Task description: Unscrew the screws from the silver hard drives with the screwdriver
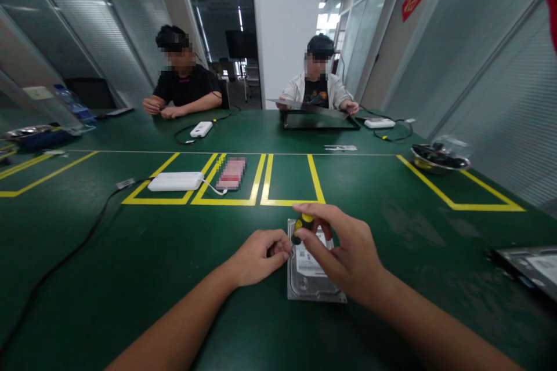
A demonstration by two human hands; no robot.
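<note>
A silver hard drive (300, 290) with a white label lies flat on the green table in front of me. My right hand (348, 243) grips a short screwdriver (303, 225) with a black and yellow handle, held above the drive's left part. Its shaft points down toward the drive's left edge; whether the tip sits in a screw is too small to see. My left hand (261, 255) rests against that same edge, thumb and fingers pinched together close to the screwdriver's lower end. What those fingertips hold, if anything, is hidden.
A white power bank (176, 181) and a pink phone (232, 174) lie ahead on the left, with a black cable (87, 237) trailing. A metal bowl (440, 159) of dark items stands right, and another drive-like device (526, 264) nearer. Two people sit opposite, one holding a dark panel (317, 110).
</note>
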